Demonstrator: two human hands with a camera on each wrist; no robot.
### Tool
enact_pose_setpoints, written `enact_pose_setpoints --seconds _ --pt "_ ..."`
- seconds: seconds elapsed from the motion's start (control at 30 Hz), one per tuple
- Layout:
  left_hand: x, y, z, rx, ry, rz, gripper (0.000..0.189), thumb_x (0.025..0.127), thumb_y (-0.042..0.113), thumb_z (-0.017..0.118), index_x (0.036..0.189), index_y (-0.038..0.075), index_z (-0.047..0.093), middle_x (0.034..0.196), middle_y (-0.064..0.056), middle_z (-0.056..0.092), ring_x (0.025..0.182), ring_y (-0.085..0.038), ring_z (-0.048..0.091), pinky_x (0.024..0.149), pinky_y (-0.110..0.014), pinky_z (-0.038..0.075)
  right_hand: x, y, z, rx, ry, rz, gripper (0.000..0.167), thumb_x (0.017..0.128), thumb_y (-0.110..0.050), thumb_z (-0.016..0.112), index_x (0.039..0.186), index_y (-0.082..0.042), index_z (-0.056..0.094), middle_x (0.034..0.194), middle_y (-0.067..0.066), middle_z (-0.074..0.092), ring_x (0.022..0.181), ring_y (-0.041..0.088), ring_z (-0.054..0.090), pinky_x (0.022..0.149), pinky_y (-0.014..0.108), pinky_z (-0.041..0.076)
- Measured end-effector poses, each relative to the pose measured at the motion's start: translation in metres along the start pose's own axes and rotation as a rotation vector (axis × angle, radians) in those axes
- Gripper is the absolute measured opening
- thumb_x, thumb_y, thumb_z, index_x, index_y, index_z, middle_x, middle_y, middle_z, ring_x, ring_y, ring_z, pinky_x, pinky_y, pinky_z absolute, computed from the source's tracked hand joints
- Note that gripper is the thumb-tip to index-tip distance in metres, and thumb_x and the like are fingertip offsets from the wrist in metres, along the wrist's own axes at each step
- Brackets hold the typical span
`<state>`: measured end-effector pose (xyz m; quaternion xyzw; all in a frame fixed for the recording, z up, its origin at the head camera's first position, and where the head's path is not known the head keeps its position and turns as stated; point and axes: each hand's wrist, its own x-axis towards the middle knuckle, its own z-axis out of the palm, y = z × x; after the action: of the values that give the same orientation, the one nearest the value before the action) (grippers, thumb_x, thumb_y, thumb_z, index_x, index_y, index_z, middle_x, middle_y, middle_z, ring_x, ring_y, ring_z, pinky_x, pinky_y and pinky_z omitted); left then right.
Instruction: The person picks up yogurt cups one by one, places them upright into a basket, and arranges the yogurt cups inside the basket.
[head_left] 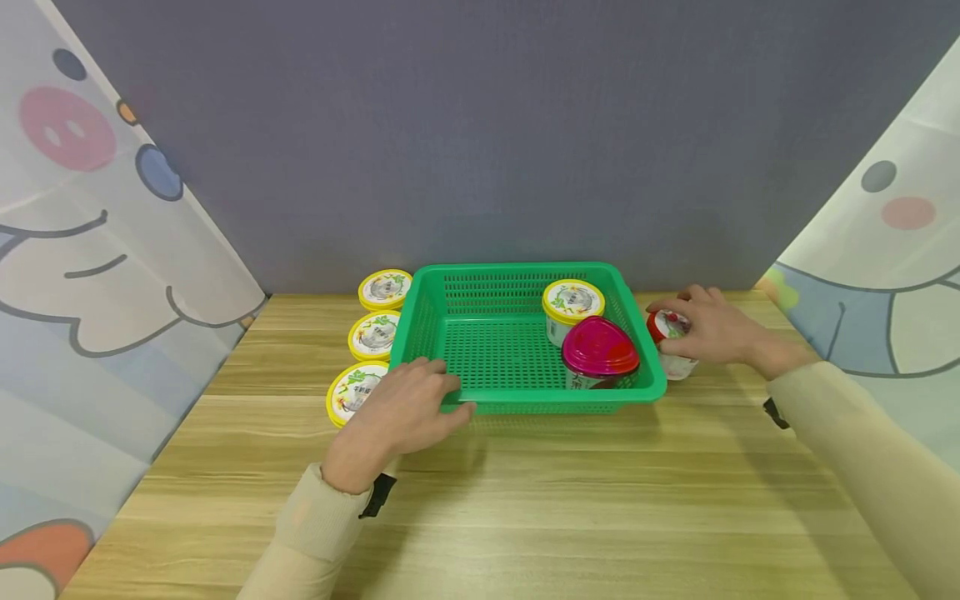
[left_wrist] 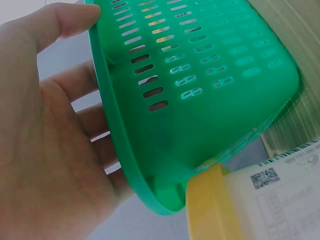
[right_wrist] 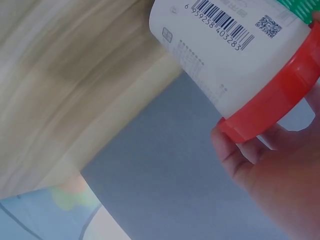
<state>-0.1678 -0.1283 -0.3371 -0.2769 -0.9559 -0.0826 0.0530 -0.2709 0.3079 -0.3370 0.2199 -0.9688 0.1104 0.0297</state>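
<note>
At the right end of the green basket (head_left: pixel 510 397), my right hand (head_left: pixel 708 325) holds a white tub with a red lid (head_left: pixel 678 365), fingers spread round the lid's rim. The right wrist view shows this tub's barcode and its red lid (right_wrist: pixel 280 97) against the fingertips. My left hand (head_left: pixel 408 408) holds the basket's near left corner. In the left wrist view its thumb lies at the green rim (left_wrist: pixel 117 130) and the other fingers pass behind it. Inside the basket, at its right, stand a yellow-lidded tub (head_left: pixel 573 302) and a tub with a pink-red lid (head_left: pixel 600 346).
Three yellow-lidded tubs line the basket's left side: a far one (head_left: pixel 386 288), a middle one (head_left: pixel 373 335) and a near one (head_left: pixel 354 392), partly behind my left hand. The wooden table (head_left: pixel 570 500) meets a grey panel (head_left: pixel 487 142) behind the basket. Cartoon-printed curtains flank both sides.
</note>
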Motion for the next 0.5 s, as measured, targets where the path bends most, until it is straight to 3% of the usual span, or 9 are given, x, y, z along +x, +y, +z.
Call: enact_pose_setpoints --seconds 0.2,0.5 --pt "0.0 0.0 -0.001 0.0 -0.004 -0.002 0.026 0.093 0.036 0.063 0.078 0.015 0.065 0.072 0.003 0.043 0.07 -0.018 0.041 0.071 -0.034 0.039 0.0 -0.002 -0.009 -0.01 0.016 -0.017 0.049 0.086 -0.032 0.067 0.129 -0.008 0.065 0.101 0.014 0.052 0.091 0.031 0.041 0.074 0.04 0.033" --pt "-0.001 0.0 -0.001 -0.005 -0.01 -0.002 0.026 0.093 0.035 0.062 0.079 0.014 0.066 0.073 0.003 0.043 0.071 -0.018 0.041 0.072 -0.034 0.039 0.003 -0.008 -0.023 -0.039 0.031 0.032 0.051 0.086 -0.034 0.068 0.132 -0.012 0.064 0.114 0.02 0.054 0.098 0.036 0.045 0.074 0.046 0.039"
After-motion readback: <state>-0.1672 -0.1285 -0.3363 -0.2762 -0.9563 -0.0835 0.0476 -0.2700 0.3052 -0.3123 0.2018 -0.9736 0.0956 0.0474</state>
